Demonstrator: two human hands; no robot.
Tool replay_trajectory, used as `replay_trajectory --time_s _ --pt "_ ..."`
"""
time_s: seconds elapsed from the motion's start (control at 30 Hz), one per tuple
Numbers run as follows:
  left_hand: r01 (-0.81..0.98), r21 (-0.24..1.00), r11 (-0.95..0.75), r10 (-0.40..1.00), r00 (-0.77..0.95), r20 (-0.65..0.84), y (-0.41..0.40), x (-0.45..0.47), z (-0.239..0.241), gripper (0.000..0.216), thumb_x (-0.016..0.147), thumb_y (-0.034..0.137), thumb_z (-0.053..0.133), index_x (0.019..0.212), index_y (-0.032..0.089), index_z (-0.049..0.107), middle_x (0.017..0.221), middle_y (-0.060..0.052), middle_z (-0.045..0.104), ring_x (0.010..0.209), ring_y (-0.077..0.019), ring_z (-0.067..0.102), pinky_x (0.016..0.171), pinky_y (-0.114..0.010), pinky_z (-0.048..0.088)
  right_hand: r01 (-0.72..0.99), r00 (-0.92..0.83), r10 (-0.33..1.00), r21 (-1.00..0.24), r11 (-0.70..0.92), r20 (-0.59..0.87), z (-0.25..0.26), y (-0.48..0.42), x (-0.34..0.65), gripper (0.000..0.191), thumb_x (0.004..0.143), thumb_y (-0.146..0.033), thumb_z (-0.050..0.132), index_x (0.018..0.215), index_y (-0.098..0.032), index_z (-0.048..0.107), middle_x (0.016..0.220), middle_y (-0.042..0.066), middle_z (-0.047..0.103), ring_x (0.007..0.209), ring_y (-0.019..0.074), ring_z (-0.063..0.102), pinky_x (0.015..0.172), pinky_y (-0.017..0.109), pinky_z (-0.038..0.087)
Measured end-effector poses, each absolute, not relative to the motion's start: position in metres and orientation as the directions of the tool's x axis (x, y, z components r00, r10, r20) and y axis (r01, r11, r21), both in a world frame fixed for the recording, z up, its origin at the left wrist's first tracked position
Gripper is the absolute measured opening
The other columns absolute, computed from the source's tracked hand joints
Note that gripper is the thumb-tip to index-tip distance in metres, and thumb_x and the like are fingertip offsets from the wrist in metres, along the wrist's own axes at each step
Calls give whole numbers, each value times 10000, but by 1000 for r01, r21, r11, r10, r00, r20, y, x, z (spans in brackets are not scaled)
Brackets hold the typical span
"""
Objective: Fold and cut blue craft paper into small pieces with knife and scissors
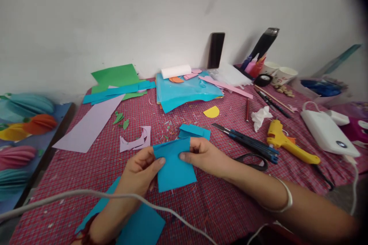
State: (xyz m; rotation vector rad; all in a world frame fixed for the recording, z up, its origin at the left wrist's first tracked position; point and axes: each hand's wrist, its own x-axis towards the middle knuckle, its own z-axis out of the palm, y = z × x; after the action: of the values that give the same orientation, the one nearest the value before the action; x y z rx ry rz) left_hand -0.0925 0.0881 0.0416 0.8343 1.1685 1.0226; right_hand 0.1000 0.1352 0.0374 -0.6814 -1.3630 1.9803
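A rectangular piece of blue paper (pixel 175 170) is held up over the table between both of my hands, its top edge bent over. My left hand (pixel 142 170) pinches its left side, thumb on the front face. On the right edge, my right hand (pixel 202 155) grips it with thumb and fingers near the top. Just behind it lie smaller cut blue pieces (pixel 195 131). A larger blue sheet (pixel 143 226) rests below my left wrist, partly covered by the arm. Curved purple paper scraps (pixel 135 141) are left of the held paper.
A box cutter (pixel 247 141), scissors (pixel 253 162) and yellow glue gun (pixel 290 147) lie on the right, near a white power bank (pixel 329 132). A pale cable (pixel 94 192) crosses in front. Stacked paper (pixel 186 90) and an upright phone (pixel 216 50) are at the back.
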Motion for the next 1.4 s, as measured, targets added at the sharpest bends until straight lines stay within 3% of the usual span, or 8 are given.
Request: replay_trajectory --time_s 0.13,0.23,0.33,0.47,0.63,0.93,1.2,1.4 --pt "-298 873 386 922 101 -373 83 -94 43 125 671 292 737 732 210 665 438 64 491 332 -56 412 340 -158 320 -237 -629 773 -925 -298 -88 41 132 101 83 783 -192 642 836 -188 706 729 -22 658 599 70 549 576 206 450" --pt "-353 853 384 922 95 -376 83 -92 44 77 669 235 713 658 203 644 456 61 475 390 -55 441 405 -158 363 -238 -624 778 -930 -280 -74 43 131 103 153 819 -148 568 764 -185 705 688 -24 646 571 63 538 555 199 436" --pt "-395 833 387 920 101 -380 84 -90 46 110 655 225 718 623 190 618 497 54 490 429 -56 457 441 -161 391 -171 -629 778 -976 -131 6 46 131 106 226 828 -87 502 770 -176 702 676 -26 615 562 58 505 547 195 418" --pt "-418 815 402 910 87 -405 86 -87 46 143 640 259 759 716 214 646 508 63 507 397 -55 435 391 -157 375 -78 -623 761 -983 169 180 49 129 110 302 815 -21 440 867 -173 695 758 -5 598 653 75 511 568 199 409" --pt "-428 812 397 913 91 -398 85 -88 44 189 613 308 793 687 205 654 486 60 501 394 -61 445 370 -157 377 -58 -619 729 -943 327 291 49 129 111 328 804 11 408 846 -171 676 764 2 586 668 81 518 563 202 410" --pt "-424 842 334 938 62 -341 85 -89 40 154 641 279 764 665 187 644 481 47 509 412 -65 463 402 -168 390 8 -654 685 -902 432 322 50 130 112 357 797 13 381 859 -193 666 782 13 602 720 110 553 602 235 441" --pt "-418 839 348 932 56 -359 85 -89 35 187 670 275 753 787 199 628 548 59 538 412 -49 452 393 -152 381 74 -712 600 -812 579 364 51 130 115 379 785 31 380 945 -189 644 839 30 576 735 110 551 608 235 445" --pt "-413 845 340 931 17 -366 85 -90 33 168 684 274 748 771 196 627 546 57 540 449 -52 471 438 -159 387 61 -727 580 -807 588 367 49 130 114 398 768 46 371 942 -186 644 819 22 559 735 110 540 625 241 448"
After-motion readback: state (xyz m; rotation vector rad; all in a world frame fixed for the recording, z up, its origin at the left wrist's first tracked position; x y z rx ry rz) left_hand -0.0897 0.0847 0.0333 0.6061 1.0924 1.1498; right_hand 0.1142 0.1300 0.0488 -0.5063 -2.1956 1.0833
